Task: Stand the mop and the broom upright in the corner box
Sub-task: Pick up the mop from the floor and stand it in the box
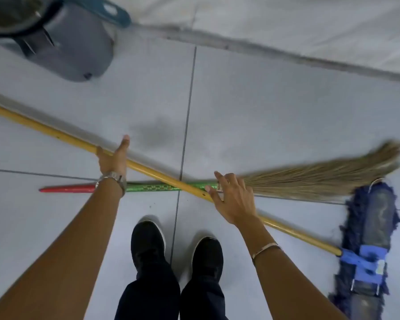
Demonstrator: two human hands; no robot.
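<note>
A mop with a long yellow handle (56, 134) lies diagonally across the tiled floor, its flat blue fringed head (370, 241) at the lower right. Under it lies a grass broom (314, 179) with a green and red handle (148, 187), bristles pointing right. My left hand (113, 159) reaches down to the yellow handle with fingers spread, touching or just above it. My right hand (233, 197) hovers open over the spot where the two handles cross, fingers apart, gripping nothing. The corner box is not in view.
A grey bin (74, 45) with a dark rim and teal lid stands at the top left. The wall base (286, 54) runs along the top. My two black shoes (148, 243) stand just below the handles.
</note>
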